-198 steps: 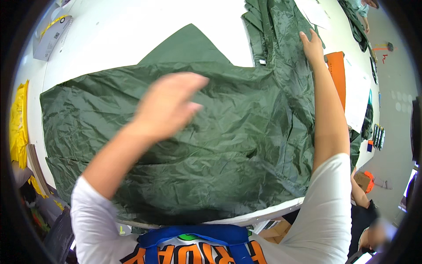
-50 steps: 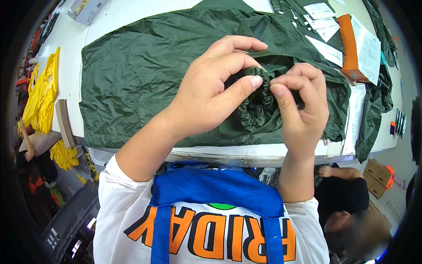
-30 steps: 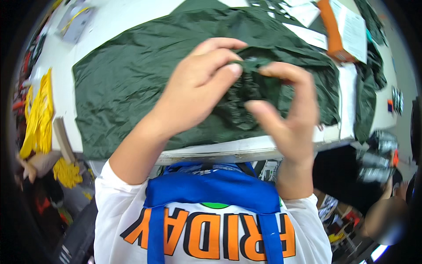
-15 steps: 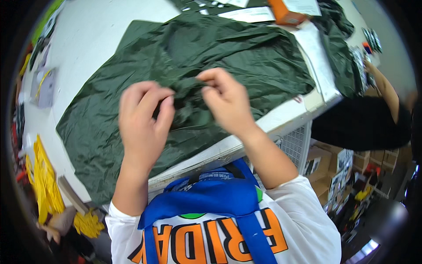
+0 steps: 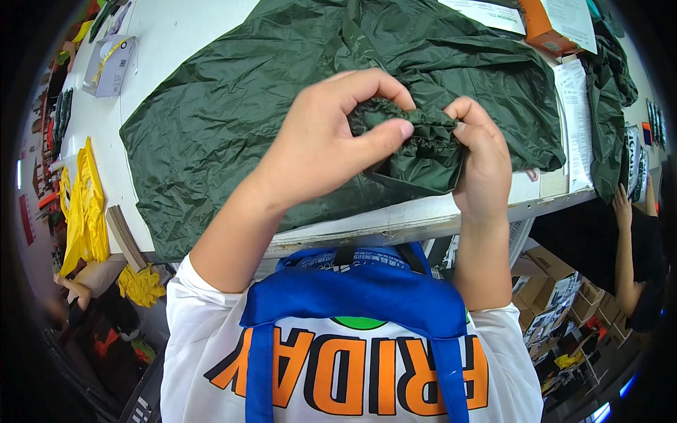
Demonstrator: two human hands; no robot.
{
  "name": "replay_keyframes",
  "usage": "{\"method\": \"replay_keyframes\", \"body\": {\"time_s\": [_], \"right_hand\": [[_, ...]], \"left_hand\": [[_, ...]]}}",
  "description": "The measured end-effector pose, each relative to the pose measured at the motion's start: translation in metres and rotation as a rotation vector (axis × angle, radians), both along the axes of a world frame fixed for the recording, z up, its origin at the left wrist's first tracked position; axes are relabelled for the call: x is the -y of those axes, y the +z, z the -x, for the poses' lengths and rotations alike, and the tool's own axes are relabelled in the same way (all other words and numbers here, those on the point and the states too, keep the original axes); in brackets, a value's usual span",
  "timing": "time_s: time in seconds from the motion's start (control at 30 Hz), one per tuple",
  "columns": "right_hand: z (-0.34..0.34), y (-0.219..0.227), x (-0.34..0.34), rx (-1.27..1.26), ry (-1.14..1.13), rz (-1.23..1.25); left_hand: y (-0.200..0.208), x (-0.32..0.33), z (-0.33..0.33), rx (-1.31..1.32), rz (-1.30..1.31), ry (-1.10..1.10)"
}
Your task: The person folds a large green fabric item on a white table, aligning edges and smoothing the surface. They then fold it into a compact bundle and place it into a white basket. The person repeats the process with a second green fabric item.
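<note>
A dark green garment of thin, shiny fabric [image 5: 233,127] lies spread and wrinkled over the white table. Near the table's front edge, a gathered, elastic-looking opening [image 5: 430,141] of it is lifted between my hands. My left hand [image 5: 328,130] curls around the left side of this opening, thumb and fingers closing on the bunched cloth. On its right side, my right hand [image 5: 486,158] pinches the gathered edge between thumb and forefinger. Part of the bunched fabric is hidden behind my left fingers.
A pale box with a yellow tape [image 5: 109,67] stands on the table [image 5: 166,53] at far left. Yellow garments [image 5: 86,211] hang at the left edge. Papers [image 5: 578,106] and an orange box [image 5: 544,32] lie at right, where a co-worker's arm [image 5: 625,247] reaches packets.
Both hands have shifted right with the gathered opening, which now shows more clearly between them. My left hand has turned to reach across the cloth. The view has shifted too.
</note>
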State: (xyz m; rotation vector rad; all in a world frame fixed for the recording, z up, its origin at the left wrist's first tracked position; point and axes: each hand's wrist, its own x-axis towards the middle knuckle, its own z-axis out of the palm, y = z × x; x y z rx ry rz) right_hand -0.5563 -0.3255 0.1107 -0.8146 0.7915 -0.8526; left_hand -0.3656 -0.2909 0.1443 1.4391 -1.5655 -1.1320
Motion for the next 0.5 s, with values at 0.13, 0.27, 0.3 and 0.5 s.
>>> {"method": "replay_keyframes", "body": {"time_s": [0.13,0.27,0.3,0.5], "right_hand": [[0.010,0.003,0.005,0.019,0.008,0.046],[0.015,-0.003,0.005,-0.219,0.058,0.153],[0.010,-0.001,0.001,-0.204,0.042,0.170],[0.005,-0.007,-0.016,-0.350,-0.070,0.410]], "left_hand": [[0.005,0.009,-0.009,0.046,-0.053,-0.088],[-0.006,0.011,-0.006,-0.606,-0.301,-0.016],[-0.007,0.011,-0.003,-0.766,-0.345,0.017],[-0.020,0.006,0.005,-0.791,-0.356,0.076]]}}
